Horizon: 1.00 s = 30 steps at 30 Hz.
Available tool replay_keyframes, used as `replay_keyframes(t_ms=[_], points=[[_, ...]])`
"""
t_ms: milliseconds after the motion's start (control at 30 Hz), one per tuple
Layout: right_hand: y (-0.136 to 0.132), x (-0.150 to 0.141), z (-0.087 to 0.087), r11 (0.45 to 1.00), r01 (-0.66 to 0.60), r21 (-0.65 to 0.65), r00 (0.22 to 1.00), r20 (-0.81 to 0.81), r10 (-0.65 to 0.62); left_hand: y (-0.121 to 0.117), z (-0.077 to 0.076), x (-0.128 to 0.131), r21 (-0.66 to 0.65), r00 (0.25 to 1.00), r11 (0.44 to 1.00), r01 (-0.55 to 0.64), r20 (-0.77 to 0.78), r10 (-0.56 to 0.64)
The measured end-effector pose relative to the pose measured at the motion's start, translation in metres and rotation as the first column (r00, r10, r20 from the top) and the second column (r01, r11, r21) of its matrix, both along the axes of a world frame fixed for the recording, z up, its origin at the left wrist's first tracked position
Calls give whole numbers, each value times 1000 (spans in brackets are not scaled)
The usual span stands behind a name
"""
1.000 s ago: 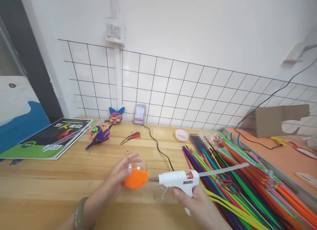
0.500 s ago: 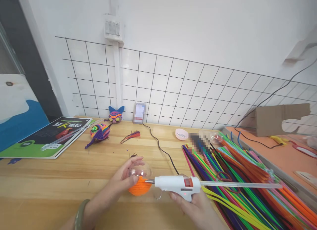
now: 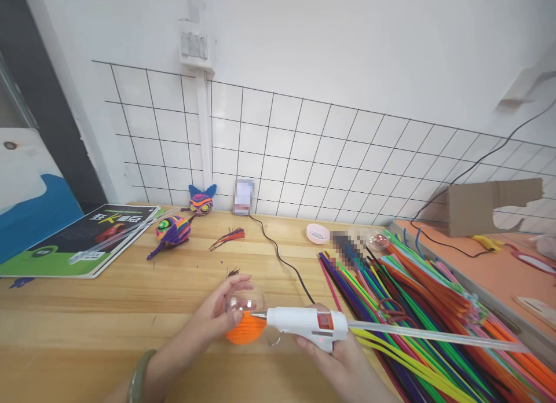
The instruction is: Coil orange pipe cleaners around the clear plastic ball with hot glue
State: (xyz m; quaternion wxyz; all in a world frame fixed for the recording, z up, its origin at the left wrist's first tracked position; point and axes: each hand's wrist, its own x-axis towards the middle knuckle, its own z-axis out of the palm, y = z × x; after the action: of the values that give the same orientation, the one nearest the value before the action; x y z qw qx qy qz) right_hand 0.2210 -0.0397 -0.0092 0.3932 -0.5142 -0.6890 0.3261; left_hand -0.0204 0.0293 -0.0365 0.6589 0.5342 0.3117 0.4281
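Observation:
My left hand (image 3: 226, 310) is closed around a clear plastic ball (image 3: 245, 299), fingers behind it and thumb at the front. The ball's lower part is covered with orange pipe cleaner (image 3: 245, 329) laid in rows; its upper part is bare. In my right hand (image 3: 325, 348) is a white glue gun (image 3: 304, 325), gripped by its handle, with a small red light showing. The metal nozzle points left and meets the upper edge of the orange rows. A long translucent glue stick (image 3: 434, 333) sticks out of the gun's back end.
Bundles of coloured pipe cleaners (image 3: 417, 310) lie on the right. A pink bowl (image 3: 318, 234) sits further back. Two striped, pipe-cleaner-covered figures (image 3: 174, 230) and a booklet (image 3: 110, 232) are at the left. A black cord (image 3: 282, 259) runs across the table towards the glue gun.
The glue gun has shifted slightly left, its nozzle now further over the orange edge, and its rear has dipped. My left hand keeps the ball in nearly the same place.

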Motion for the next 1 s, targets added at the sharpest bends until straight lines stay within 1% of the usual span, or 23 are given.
replay_keyframes(t_ms=[133,467,700,900,1000], points=[[-1,0,2,1000,-8,10,999,50,7,-1,0,0,10,1000,1000,-8,-12,8],[1,2,-1,1000,-15,-11,1000,16,15,0,1,1,-17,1000,1000,25,-11,-25],[-1,1,1,1000,-15,-15,998,57,16,0,-2,1,-20,998,998,55,-18,-55],[0,1,3,1000,-15,12,996,87,13,0,-2,1,-52,999,998,36,4,-36],[-1,1,6,1000,-18,-5,997,80,18,0,0,2,-67,999,997,32,27,-30]])
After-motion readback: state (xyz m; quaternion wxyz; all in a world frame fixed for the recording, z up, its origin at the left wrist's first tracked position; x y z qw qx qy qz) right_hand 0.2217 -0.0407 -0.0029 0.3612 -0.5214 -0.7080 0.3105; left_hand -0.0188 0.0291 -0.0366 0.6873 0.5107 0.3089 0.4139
